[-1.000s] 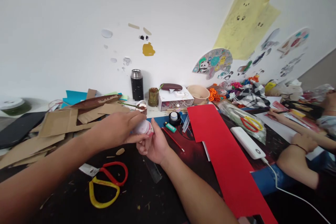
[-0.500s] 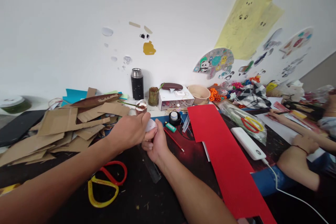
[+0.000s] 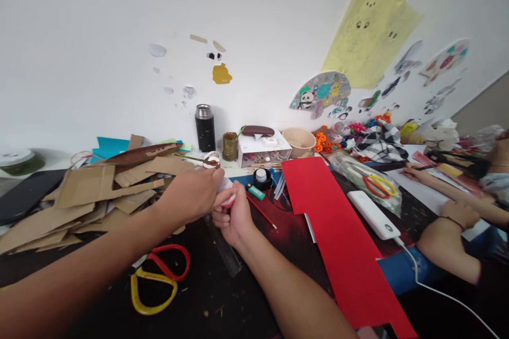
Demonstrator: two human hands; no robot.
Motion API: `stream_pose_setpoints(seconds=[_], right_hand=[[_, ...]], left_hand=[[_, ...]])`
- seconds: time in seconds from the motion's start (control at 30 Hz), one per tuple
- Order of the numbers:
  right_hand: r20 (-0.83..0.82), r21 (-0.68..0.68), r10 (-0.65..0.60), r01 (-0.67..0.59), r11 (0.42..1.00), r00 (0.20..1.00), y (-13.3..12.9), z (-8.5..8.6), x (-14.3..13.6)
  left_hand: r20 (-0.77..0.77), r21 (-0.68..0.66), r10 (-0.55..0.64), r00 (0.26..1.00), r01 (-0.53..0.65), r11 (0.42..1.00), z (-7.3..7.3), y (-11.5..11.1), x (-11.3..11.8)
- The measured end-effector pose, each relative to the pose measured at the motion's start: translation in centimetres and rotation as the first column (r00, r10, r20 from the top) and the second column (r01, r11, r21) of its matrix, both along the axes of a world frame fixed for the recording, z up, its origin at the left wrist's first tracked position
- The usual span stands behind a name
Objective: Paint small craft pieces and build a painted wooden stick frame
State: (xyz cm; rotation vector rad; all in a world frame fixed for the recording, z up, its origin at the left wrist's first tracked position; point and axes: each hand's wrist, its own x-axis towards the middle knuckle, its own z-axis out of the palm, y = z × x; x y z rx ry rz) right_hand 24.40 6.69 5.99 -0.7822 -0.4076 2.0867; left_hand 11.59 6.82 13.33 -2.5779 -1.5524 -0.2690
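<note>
Both my hands come together over the middle of the black table, around a small round white-and-pink container that looks like a paint jar. My left hand is closed on its white upper part. From below and the right, my right hand wraps its fingers around it; most of the container is hidden by them. Just behind my left hand stands a brown-stained cup with a green-handled stick across it. Below my hands lies a clear ruler-like strip. Scissors with red and yellow handles rest nearer me.
Cardboard scraps pile up at left. A black flask, a white box and a beige bowl line the wall. Red corrugated card and a white power bank lie at right, beside another person's arm.
My left hand has shifted slightly on the container, and more of its pink part shows between my hands. The whole view has moved a little.
</note>
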Motion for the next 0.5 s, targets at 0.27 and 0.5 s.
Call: stream_pose_setpoints(seconds=[0.27,0.5], right_hand=[[-0.056,0.009,0.137,-0.136,0.991,0.989,-0.1,-0.1,0.1],[-0.097,0.010,0.143,-0.143,0.990,0.985,-0.1,-0.1,0.5]], left_hand=[[0.247,-0.228,-0.029,0.969,0.087,0.970,1.5,0.1,-2.5],[0.642,-0.423,0.214,0.736,0.107,0.900,1.0,0.9,-4.2]])
